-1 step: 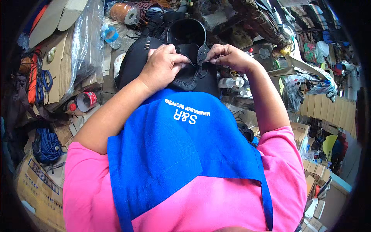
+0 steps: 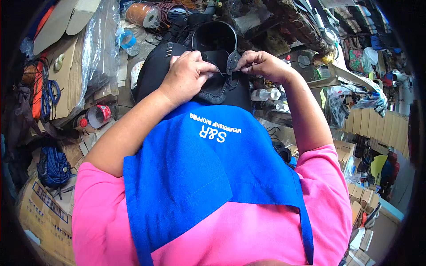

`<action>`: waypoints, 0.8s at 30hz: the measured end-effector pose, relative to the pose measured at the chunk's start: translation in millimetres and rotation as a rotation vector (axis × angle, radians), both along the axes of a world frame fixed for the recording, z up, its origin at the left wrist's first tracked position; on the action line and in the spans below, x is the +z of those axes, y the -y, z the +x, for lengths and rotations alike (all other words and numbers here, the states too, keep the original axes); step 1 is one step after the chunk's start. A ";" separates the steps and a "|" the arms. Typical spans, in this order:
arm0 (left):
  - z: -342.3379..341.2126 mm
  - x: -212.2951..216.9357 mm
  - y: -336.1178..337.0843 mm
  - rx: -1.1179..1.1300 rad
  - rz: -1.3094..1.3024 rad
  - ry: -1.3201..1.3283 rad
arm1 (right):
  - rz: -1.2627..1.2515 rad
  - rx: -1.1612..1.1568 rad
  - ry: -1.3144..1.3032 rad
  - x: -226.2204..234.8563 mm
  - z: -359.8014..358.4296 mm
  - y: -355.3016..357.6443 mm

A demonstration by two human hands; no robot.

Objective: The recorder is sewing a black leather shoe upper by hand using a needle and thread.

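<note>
A black leather shoe [image 2: 215, 94] rests on my dark-clad lap, its toe toward me and its round opening away from me. The toe has a puckered seam. On the right of the opening stands a flap with holes [image 2: 231, 62]. My left hand [image 2: 188, 73] is closed in a pinch at the left of the shoe, and a thin dark thread runs from its fingertips toward the flap. My right hand [image 2: 262, 65] is closed too, thumb and forefinger pinched at the flap's right edge. What lies between those fingertips is too small to make out.
Clear bottles [image 2: 265, 95] lie right of my lap. A thread spool [image 2: 143, 15] sits at the far left, near a blue-capped bottle [image 2: 128, 41]. Blue-handled scissors [image 2: 54, 92] and a red-labelled bottle [image 2: 98, 116] are at left. A cardboard box [image 2: 46, 217] stands at lower left.
</note>
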State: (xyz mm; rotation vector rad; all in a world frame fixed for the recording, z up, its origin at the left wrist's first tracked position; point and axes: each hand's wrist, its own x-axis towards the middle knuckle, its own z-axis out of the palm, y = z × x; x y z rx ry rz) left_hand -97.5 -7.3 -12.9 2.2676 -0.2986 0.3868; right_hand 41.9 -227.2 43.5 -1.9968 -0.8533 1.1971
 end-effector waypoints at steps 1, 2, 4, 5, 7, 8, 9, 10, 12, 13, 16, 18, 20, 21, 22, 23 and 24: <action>0.3 -0.7 0.0 0.002 0.001 0.000 | 0.001 0.002 0.000 -1.1 1.1 -0.3; 1.2 -1.9 0.4 0.002 0.003 -0.009 | 0.013 0.001 -0.013 -3.0 2.4 0.4; 2.2 -2.2 1.1 0.002 0.005 -0.017 | 0.026 -0.001 -0.024 -2.8 3.0 0.7; 4.1 -1.7 0.7 0.002 0.022 -0.014 | 0.024 0.006 -0.014 -1.0 4.3 -0.6; 8.0 -2.0 -0.2 0.004 0.040 -0.008 | 0.025 0.015 0.000 0.0 8.1 -2.8; 8.0 -3.1 0.1 0.006 0.044 -0.002 | 0.022 0.023 0.009 -0.2 8.1 -2.9; 7.9 -3.8 0.3 0.008 0.048 0.005 | 0.020 0.031 0.018 -0.4 8.1 -3.0; 7.6 -3.5 0.6 0.008 0.048 0.005 | 0.020 0.031 0.018 -1.0 8.0 -2.8; 7.7 -1.3 1.8 -0.004 0.039 -0.010 | 0.029 0.021 0.022 -1.9 7.7 -1.8; 8.3 -0.6 2.6 -0.005 0.039 -0.009 | 0.029 0.020 0.023 -2.8 7.4 -1.5; 11.3 -0.1 3.3 -0.019 0.048 -0.027 | 0.051 0.041 0.051 -2.8 6.5 -1.5; 13.8 -1.3 0.8 -0.083 0.032 -0.058 | 0.026 0.022 0.050 1.2 4.0 -2.3; 8.8 0.7 -0.8 -0.086 0.043 -0.083 | -0.020 -0.043 0.008 6.6 -2.4 -1.2; 5.3 1.7 -0.7 -0.090 0.052 -0.109 | -0.068 -0.108 -0.034 8.2 -4.9 0.5; 1.3 2.1 -0.4 -0.093 0.053 -0.107 | -0.066 -0.112 -0.033 7.0 -5.7 3.2; -3.9 2.5 -0.7 -0.069 0.049 -0.130 | -0.025 -0.090 0.024 4.1 -7.7 6.4; -5.9 2.6 -0.6 -0.046 0.045 -0.153 | 0.016 -0.068 0.082 1.8 -9.2 9.4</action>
